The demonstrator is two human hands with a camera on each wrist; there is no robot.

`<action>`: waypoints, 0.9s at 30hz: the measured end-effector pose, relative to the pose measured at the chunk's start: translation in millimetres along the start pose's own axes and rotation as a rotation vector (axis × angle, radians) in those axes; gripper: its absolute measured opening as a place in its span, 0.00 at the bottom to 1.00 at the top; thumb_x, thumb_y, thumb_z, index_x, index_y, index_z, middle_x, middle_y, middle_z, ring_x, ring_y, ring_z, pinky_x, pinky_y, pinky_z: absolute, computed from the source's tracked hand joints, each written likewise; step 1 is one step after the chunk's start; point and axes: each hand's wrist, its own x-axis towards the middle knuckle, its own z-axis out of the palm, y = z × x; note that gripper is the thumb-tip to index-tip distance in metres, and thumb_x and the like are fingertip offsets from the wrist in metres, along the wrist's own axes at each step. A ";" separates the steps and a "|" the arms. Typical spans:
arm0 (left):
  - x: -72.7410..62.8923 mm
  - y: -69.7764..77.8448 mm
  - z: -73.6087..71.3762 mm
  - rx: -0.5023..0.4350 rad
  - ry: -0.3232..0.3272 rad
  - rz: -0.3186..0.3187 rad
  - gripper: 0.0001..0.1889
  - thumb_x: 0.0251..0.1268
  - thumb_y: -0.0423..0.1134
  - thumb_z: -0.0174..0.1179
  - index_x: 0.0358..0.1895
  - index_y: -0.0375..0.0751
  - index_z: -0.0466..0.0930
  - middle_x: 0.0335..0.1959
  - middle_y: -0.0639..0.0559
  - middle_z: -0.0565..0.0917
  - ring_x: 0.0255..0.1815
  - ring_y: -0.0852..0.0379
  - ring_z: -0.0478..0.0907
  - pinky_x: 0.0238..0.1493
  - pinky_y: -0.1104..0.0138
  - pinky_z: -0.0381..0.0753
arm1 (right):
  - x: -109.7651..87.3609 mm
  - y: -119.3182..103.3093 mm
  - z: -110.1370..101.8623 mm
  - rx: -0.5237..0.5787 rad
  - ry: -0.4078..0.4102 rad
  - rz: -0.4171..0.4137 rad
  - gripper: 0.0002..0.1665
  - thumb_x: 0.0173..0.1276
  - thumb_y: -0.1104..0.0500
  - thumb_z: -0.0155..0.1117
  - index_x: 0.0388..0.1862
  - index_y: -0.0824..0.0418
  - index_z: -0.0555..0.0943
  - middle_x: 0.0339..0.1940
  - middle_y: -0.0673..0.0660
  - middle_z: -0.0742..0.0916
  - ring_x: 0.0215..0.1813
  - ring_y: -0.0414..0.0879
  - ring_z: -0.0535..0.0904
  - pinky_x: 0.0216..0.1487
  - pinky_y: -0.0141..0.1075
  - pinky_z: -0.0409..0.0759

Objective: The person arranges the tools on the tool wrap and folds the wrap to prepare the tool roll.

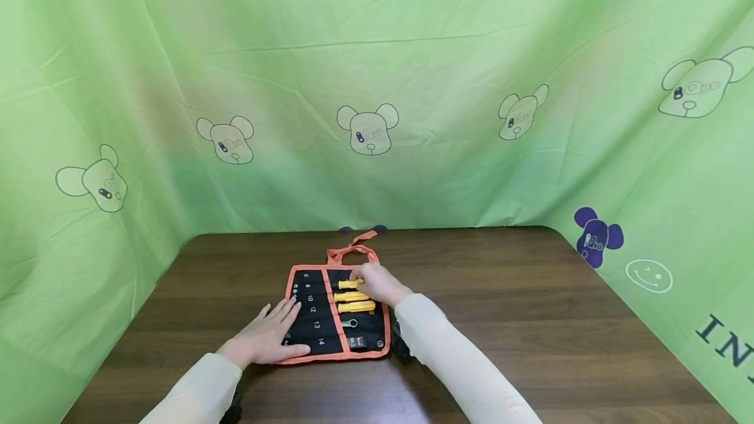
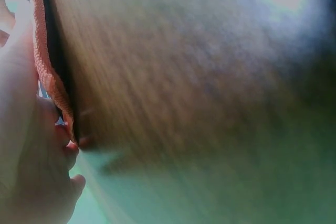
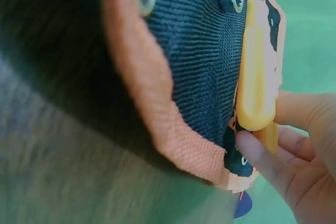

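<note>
A black tool pouch with orange trim (image 1: pixel 318 327) lies spread on the table, numbers printed down its left half. My left hand (image 1: pixel 269 334) rests on its left edge with fingers spread. Several tools sit in the pockets, among them yellow-handled screwdrivers (image 1: pixel 356 307) whose shafts are hidden, and a ring wrench (image 1: pixel 350 324). At the far end of the row, my right hand (image 1: pixel 379 283) pinches the farthest yellow screwdriver (image 1: pixel 349 284) by its handle. In the right wrist view, thumb and fingers close round that handle, partly behind a nearer yellow one (image 3: pixel 256 77).
The brown wooden table (image 1: pixel 501 306) extends to both sides of the pouch. Orange tie straps (image 1: pixel 353 250) trail from the pouch's far edge. A green printed cloth (image 1: pixel 377 51) hangs behind and around the table. A small dark packet (image 1: pixel 357 343) sits in the nearest pocket.
</note>
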 end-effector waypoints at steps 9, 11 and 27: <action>-0.5 0.3 0.9 -0.006 0.001 0.000 0.49 0.56 0.70 0.47 0.70 0.34 0.52 0.71 0.41 0.52 0.71 0.45 0.47 0.65 0.47 0.46 | 1.0 -2.5 -0.3 -0.037 -0.029 -0.014 0.10 0.60 0.71 0.59 0.39 0.63 0.82 0.36 0.54 0.84 0.33 0.41 0.76 0.36 0.33 0.75; -0.4 0.0 1.0 -0.008 0.000 -0.001 0.49 0.56 0.70 0.47 0.70 0.34 0.52 0.71 0.41 0.52 0.71 0.45 0.47 0.65 0.47 0.45 | 1.3 -2.9 -0.3 -0.049 -0.040 -0.017 0.10 0.61 0.71 0.59 0.40 0.63 0.82 0.37 0.54 0.84 0.36 0.43 0.78 0.38 0.34 0.76; 1.3 -2.8 0.0 -0.001 0.001 0.027 0.50 0.56 0.71 0.45 0.70 0.33 0.52 0.71 0.40 0.52 0.70 0.44 0.47 0.64 0.47 0.46 | 3.9 -9.2 1.0 -0.102 -0.046 -0.078 0.12 0.63 0.74 0.54 0.37 0.66 0.84 0.35 0.58 0.84 0.36 0.46 0.78 0.39 0.34 0.75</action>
